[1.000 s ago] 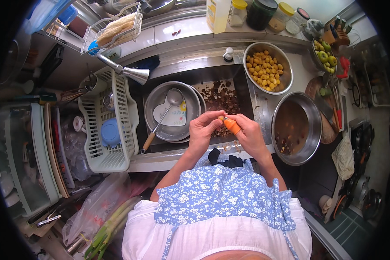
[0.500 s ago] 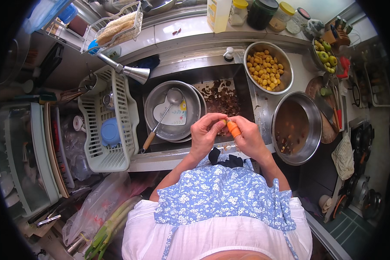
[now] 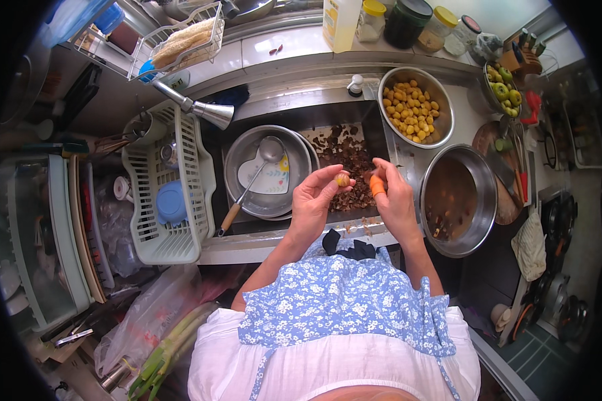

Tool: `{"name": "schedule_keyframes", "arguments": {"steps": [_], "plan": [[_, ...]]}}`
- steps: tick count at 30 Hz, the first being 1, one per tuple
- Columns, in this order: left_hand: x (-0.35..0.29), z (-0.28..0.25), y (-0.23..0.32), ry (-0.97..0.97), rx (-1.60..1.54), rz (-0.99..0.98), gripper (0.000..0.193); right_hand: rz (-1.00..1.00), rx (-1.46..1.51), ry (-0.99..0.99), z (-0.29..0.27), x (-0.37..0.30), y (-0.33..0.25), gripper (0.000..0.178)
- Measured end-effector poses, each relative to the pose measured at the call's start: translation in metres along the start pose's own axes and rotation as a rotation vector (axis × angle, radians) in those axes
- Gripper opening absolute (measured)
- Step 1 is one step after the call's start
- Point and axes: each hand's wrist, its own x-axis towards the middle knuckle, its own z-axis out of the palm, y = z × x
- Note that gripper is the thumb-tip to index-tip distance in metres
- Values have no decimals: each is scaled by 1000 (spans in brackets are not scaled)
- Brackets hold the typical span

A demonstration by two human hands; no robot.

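Note:
My left hand [image 3: 314,200] pinches a partly peeled chestnut [image 3: 342,180], yellow with brown streaks, between thumb and fingertips. A short gap to the right, my right hand [image 3: 398,204] hovers over the sink with thumb and forefinger apart. An orange cover [image 3: 378,186] sits on its thumb. Brown shell pieces [image 3: 344,150] litter the sink floor beneath both hands. Peeled yellow chestnuts fill much of a steel bowl [image 3: 449,127] at the far right of the sink. Nearer, another steel bowl [image 3: 492,214] holds brownish water with dark chestnuts in it.
Nested steel basins [image 3: 231,175] with a long-handled ladle [image 3: 251,180] stand in the sink's left half. A dish rack [image 3: 140,227] lies left of it. Jars [image 3: 408,23] line the back ledge. A cutting board [image 3: 508,197] lies beyond the bowls at right.
My hands were together at the chestnut and have now separated. The right hand has moved right and slightly up; the left still holds the chestnut, now more exposed.

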Motion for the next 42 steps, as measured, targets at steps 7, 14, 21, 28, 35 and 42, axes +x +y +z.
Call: {"name": "schedule_keyframes", "arguments": {"steps": [7, 14, 21, 28, 35, 42], "plan": [[0, -8, -7, 19, 213, 26, 21, -11, 234, -214, -9, 1, -20, 20], [-5, 1, 10, -79, 471, 65, 18, -43, 156, -326, -11, 1, -19, 17], [-4, -5, 6, -101, 273, -59, 20, 141, 403, -406, -12, 1, -11, 18], [-2, -9, 2, -58, 208, -61, 22, 237, 552, -371, -8, 1, 0, 20], [-5, 4, 8, -40, 407, 48, 26, 201, 423, -301, -2, -2, -12, 22], [-6, 2, 9, -67, 406, 62, 30, 218, 575, -331, -2, -5, -14, 21]]}}
